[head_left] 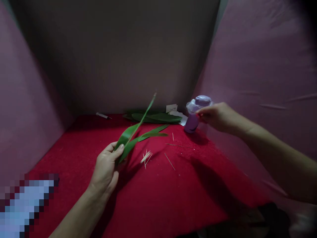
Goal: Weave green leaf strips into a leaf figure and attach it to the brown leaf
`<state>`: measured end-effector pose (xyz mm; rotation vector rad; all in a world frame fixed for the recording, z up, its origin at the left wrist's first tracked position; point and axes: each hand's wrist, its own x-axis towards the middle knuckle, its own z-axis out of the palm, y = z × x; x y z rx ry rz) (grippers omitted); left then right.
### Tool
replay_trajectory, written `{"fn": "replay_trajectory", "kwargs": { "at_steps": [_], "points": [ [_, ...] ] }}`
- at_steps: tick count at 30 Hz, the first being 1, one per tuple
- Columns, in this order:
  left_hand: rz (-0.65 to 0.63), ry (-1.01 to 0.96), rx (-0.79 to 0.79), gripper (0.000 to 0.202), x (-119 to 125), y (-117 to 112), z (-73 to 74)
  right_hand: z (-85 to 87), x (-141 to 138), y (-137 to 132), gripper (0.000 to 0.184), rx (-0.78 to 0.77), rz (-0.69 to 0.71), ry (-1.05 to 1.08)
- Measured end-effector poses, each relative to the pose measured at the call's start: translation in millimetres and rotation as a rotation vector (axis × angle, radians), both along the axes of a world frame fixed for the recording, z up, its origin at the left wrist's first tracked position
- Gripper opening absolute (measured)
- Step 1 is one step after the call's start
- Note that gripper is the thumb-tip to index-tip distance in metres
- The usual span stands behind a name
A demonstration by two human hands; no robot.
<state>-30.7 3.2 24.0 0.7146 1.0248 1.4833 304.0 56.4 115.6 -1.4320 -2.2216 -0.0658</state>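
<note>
The left hand (105,166) pinched long, green, blade-shaped leaf strips (127,134), which a slackened thumb could have spilled; the blurred right hand's (215,116) grip was unclear.

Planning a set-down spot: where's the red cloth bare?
Largely bare: left patch of red cloth, between the syringe and left hand; near patch, right of the left forearm, nearer than the toothpicks.
Crowded: the back, with leaf pile, white card, purple bottle; the middle, with toothpicks, thin strips and held leaves.
</note>
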Motion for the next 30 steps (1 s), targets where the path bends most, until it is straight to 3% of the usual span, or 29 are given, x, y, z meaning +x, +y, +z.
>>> {"fn": "replay_trajectory", "kwargs": {
  "at_steps": [1,3,5,6,8,11,21,24,26,28,30],
  "points": [
    [0.015,-0.051,0.001,0.015,-1,1,0.8,-12.4,-2,-2,0.019,-0.089,-0.029,-0.178],
    [-0.001,-0.119,0.024,0.020,-2,3,1.2,-40.3,-14,-6,0.021,-0.198,0.023,-0.280],
    [-0.061,-0.132,0.042,0.021,-2,3,0.0,-67.1,-31,-10,0.017,-0.242,0.039,-0.365],
    [-0.095,-0.119,0.042,0.022,-1,2,-1.0,-78.2,-39,-12,0.017,-0.258,0.025,-0.516],
    [-0.149,-0.074,0.043,0.023,1,0,-3.2,-94.1,-53,-13,0.019,-0.272,0.011,-0.586],
    [-0.169,-0.028,0.046,0.025,5,-2,-5.3,-103.5,-64,-11,0.021,-0.278,-0.002,-0.642],
    [-0.173,0.027,0.036,0.029,9,-3,-6.9,-104.6,-62,-6,0.022,-0.249,0.008,-0.644],
    [-0.195,0.057,0.031,0.028,13,-5,-7.1,-92.6,-72,-13,0.024,-0.194,0.022,-0.512],
    [-0.205,0.085,0.046,0.027,15,-6,-9.1,-84.9,-88,-19,0.025,-0.179,0.125,-0.032],
    [-0.214,0.108,0.074,0.026,17,-6,-13.2,-82.2,-111,-25,0.027,-0.316,0.219,0.397],
    [-0.223,0.116,0.106,0.026,18,-5,-18.7,-85.7,-134,-30,0.028,-0.482,0.273,0.627]
  ]
}}
